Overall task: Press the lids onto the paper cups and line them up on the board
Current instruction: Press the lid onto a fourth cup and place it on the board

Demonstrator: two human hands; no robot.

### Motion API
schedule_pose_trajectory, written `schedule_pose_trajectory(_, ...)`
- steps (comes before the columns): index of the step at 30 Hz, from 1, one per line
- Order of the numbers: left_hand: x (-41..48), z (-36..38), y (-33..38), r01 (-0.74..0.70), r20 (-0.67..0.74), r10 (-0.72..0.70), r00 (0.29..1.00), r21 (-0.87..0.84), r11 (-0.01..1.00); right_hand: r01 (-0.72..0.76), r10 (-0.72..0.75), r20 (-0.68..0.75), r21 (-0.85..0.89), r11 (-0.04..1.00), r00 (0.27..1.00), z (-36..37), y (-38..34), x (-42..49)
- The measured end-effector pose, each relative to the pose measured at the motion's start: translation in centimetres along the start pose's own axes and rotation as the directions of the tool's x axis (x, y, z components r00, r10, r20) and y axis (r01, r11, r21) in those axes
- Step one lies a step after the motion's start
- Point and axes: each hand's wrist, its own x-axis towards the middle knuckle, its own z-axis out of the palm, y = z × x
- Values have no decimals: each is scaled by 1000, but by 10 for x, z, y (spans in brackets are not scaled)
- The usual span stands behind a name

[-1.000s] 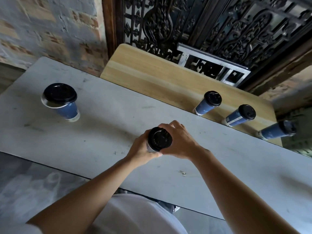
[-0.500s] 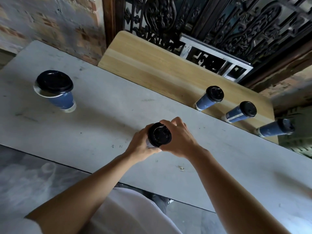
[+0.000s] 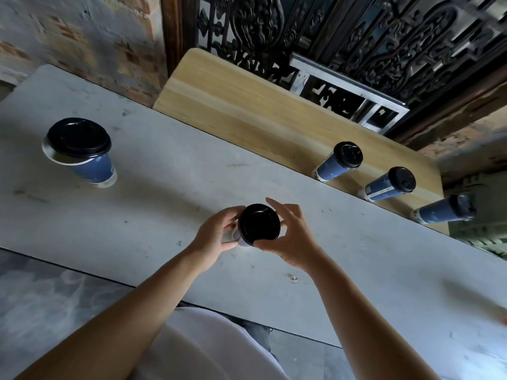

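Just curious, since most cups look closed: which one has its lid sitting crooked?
The cup at far left on the grey table: its lid sits off-centre, exposing white rim. The three on the board look sealed.

Grey desk (image 3: 164, 187) seen from above, wooden board (image 3: 247, 111) lying along its far edge. Near the desk's middle, a blue paper cup (image 3: 244, 242) with black lid (image 3: 259, 222): left hand (image 3: 216, 234) wrapped round the cup's side, right hand (image 3: 290, 237) with fingers spread about the lid's rim, thumb touching its near edge. Three lidded cups in a row along the board's near edge, toward its right end: (image 3: 338, 163), (image 3: 389, 185), (image 3: 444, 212). Toward the desk's left end, another blue cup (image 3: 96, 168), black lid (image 3: 78, 138) sitting askew, off its rim.
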Motion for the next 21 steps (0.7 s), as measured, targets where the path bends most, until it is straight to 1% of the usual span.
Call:
schedule_pose_trajectory(1,-1,4,1,-16,-9,16,1000,40,999,-52,58,-30,179,983,998,4,3,0)
schedule_pose_trajectory(2,0,6,-1,-47,-15,49,999,77,996,-98,127,-59,358,929,990,7,5,1)
schedule_pose_trajectory(3,1,9,-2,-74,-17,76,997,103,992,-134,200,-79,508,851,977,10,8,2)
schedule_pose_trajectory(4,3,11,-4,-92,-24,96,995,108,990,-156,261,-78,629,761,962,12,9,3)
schedule_pose_trajectory(6,6,13,-6,-154,-39,162,986,158,975,-168,315,-47,766,621,948,18,13,1)
schedule_pose_trajectory(8,9,14,-6,-212,-52,231,971,250,945,-172,327,-25,809,561,945,22,15,-1)
schedule_pose_trajectory(10,7,15,-5,-216,-79,245,966,274,937,-192,350,-5,829,526,937,28,18,-1)
schedule_pose_trajectory(12,8,14,-7,-246,-68,279,958,307,920,-227,382,33,850,475,923,34,20,-1)
schedule_pose_trajectory(14,8,12,-9,-235,-57,266,962,313,920,-241,404,64,883,404,912,40,21,-1)
schedule_pose_trajectory(15,9,12,-10,-223,-59,250,966,296,929,-229,401,56,889,397,914,41,21,-1)
schedule_pose_trajectory(17,9,13,-9,-201,-64,226,972,267,942,-194,382,10,872,449,924,41,20,1)
schedule_pose_trajectory(19,11,13,-9,-188,-53,211,976,278,942,-177,371,-26,847,502,928,40,20,5)
schedule_pose_trajectory(21,11,13,-8,-197,-44,219,975,295,935,-164,360,-44,834,527,932,40,22,8)
